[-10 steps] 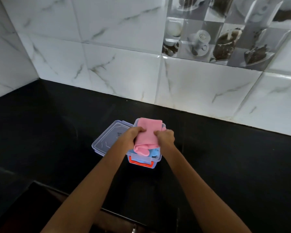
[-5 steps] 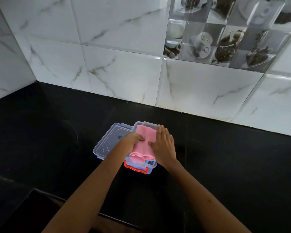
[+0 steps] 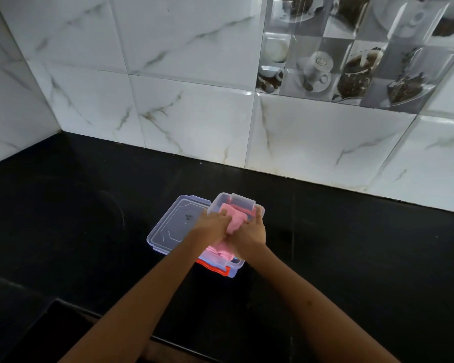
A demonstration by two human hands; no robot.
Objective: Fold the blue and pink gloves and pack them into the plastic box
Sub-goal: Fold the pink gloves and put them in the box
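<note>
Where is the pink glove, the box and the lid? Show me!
pink glove (image 3: pixel 235 217), head view, on its folded top.
plastic box (image 3: pixel 243 199), head view, on its far latch flap.
lid (image 3: pixel 176 226), head view, on its flat middle.

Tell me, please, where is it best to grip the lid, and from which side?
Probably by its far-left edge, coming from the left with the left hand. The lid lies flat on the counter just left of the box. Its right side sits by the box and under that hand, so the left rim with its latch tabs is the free part.
</note>
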